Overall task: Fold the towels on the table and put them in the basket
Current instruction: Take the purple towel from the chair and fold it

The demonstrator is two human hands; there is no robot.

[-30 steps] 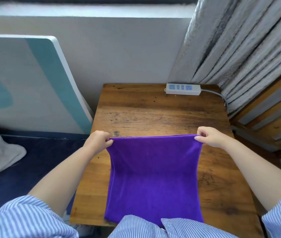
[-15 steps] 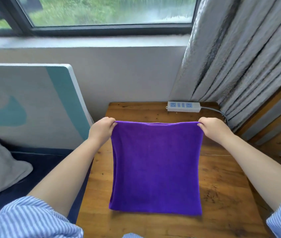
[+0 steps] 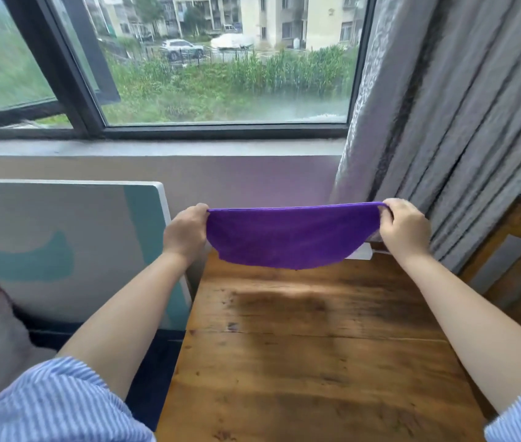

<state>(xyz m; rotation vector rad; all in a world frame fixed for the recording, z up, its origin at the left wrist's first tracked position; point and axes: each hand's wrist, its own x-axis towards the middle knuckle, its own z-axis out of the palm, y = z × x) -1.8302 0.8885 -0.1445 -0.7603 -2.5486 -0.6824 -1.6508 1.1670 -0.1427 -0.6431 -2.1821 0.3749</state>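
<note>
A purple towel (image 3: 291, 237) hangs in the air above the far end of the wooden table (image 3: 316, 362), stretched wide between both hands. My left hand (image 3: 186, 232) pinches its top left corner and my right hand (image 3: 404, 228) pinches its top right corner. The towel's lower edge billows away from me and touches nothing. No basket is in view.
A white power strip (image 3: 362, 252) peeks out behind the towel at the table's far edge. A white and teal board (image 3: 93, 250) leans left of the table. Grey curtains (image 3: 460, 122) hang at right above a wooden chair (image 3: 514, 250). A window (image 3: 221, 59) lies ahead.
Both hands have lifted the towel off the table and swung it up and forward; it now hangs free in the air. The view has tilted up toward the window.
</note>
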